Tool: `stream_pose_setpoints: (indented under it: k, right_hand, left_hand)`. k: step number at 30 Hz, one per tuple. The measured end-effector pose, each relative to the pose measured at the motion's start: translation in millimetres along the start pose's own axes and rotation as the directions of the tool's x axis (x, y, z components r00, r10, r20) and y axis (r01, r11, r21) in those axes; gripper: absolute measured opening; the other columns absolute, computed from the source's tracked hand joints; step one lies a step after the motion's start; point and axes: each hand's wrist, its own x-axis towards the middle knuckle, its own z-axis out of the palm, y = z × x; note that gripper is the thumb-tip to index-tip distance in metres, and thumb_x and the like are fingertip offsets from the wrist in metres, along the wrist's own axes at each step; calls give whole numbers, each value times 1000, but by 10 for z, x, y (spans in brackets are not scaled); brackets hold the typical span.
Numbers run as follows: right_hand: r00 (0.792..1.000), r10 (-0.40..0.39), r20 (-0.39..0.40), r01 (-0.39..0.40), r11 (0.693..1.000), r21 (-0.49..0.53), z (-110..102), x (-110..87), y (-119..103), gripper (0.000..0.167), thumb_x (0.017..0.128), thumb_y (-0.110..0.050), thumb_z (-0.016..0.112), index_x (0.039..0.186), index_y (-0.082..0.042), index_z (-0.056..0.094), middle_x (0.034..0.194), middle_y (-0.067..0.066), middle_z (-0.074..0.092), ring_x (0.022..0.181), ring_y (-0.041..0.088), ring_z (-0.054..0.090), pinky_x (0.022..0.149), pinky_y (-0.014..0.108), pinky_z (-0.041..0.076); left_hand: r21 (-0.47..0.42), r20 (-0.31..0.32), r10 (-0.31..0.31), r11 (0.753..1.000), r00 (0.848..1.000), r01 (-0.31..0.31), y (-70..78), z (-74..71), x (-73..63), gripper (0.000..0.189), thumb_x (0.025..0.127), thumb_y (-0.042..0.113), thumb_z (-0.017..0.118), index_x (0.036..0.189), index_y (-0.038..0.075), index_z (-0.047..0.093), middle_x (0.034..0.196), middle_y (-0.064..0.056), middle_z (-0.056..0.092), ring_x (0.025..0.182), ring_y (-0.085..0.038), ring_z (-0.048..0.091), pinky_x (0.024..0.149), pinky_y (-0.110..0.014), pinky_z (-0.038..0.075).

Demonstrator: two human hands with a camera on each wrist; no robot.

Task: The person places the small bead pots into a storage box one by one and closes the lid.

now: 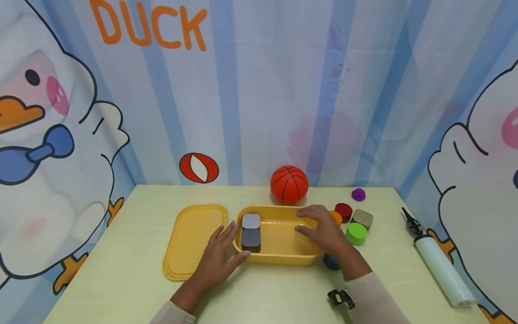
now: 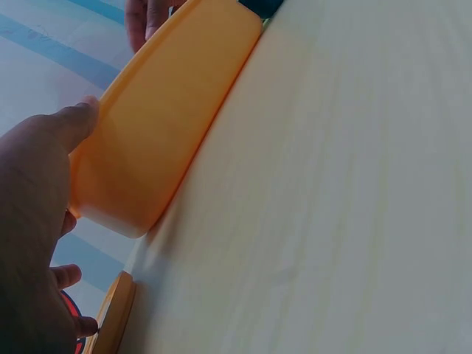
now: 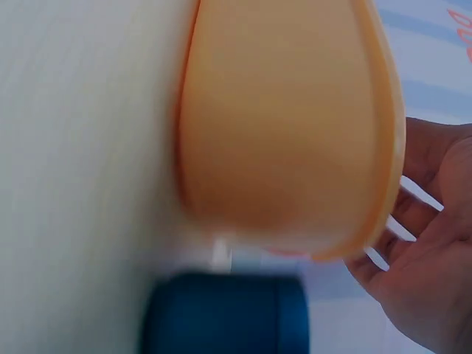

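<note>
A yellow rectangular container point(image 1: 279, 259) stands in front of me. Inside, along its left end, are a light grey block point(image 1: 251, 221) and a dark grey block point(image 1: 251, 237). My left hand point(image 1: 216, 260) is at the container's left end, fingers spread, its thumb point(image 2: 77, 122) at the rim. Over the right end reaches my right hand point(image 1: 327, 230), thumb and fingers apart, with nothing visible between them. Right of the container are orange point(image 1: 336, 218), dark red point(image 1: 343, 211), beige point(image 1: 363, 218) and green point(image 1: 357, 233) pieces. A blue piece point(image 3: 225, 317) lies near its front right corner.
A flat yellow lid-like tray point(image 1: 194, 243) lies left of the container. Behind stands a small basketball point(image 1: 289, 184). A purple piece point(image 1: 358, 194) is at the back right. Near the table's right edge lies a pale tube with a black tip point(image 1: 443, 270). A printed curtain point(image 1: 259, 90) hangs behind.
</note>
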Motion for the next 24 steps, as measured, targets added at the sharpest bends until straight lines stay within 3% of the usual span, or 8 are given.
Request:
stream_pose_setpoints:
  k: [8,14,24]
  right_hand:
    - [991,102,-81,-103,995,-3,-281,-125,219,30,96,-9,84,125,-1,80,136,19,75,140,44,55,120,69,47]
    - [984,166,-70,-167,986,0,-452,-236,414,31,100,-10,80,129,0,78,141,22,71,145,46,49,118,68,50]
    - [973,171,-157,-184,980,-77,-648,-355,805,32,100,-11,80,129,1,77,143,26,69,145,51,46,121,78,35]
  left_hand:
    - [-1,4,-9,1000,1000,9,19,-15,-2,90,100,54,75,169,9,39,178,-8,37,167,-48,27,130,-72,30]
    - [5,8,-6,1000,1000,6,25,-23,-8,90,101,53,75,169,8,39,178,-8,37,167,-48,27,131,-71,30]
    - [6,1,6,1000,1000,-6,24,-17,-6,89,101,52,75,169,8,39,178,-9,37,167,-48,27,131,-71,30]
